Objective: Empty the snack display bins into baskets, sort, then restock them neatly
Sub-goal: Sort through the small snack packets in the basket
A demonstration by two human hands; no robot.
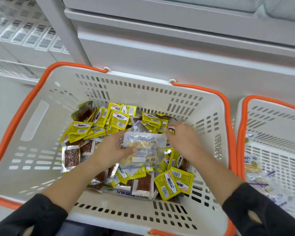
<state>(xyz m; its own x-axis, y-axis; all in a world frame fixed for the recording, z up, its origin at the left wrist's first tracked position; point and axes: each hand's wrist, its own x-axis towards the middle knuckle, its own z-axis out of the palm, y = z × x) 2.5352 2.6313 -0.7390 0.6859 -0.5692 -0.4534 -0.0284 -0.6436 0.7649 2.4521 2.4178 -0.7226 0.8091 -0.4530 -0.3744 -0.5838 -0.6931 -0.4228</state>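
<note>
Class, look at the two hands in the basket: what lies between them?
In the head view, a stack of clear packets lies between the left hand and right hand; the left grips it.

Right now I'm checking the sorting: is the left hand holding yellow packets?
No, the left hand grips a stack of clear packets; the yellow packets lie loose in the basket.

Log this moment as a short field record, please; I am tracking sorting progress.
near basket: white slotted plastic basket with orange handles, holding mixed snacks
contents: small yellow foil snack packets, clear packets of brown strips
left hand: grips a stack of clear pale snack packets
right hand: fingers curled into the pile; hold unclear
second basket: at right, holds similar pale packets
</note>
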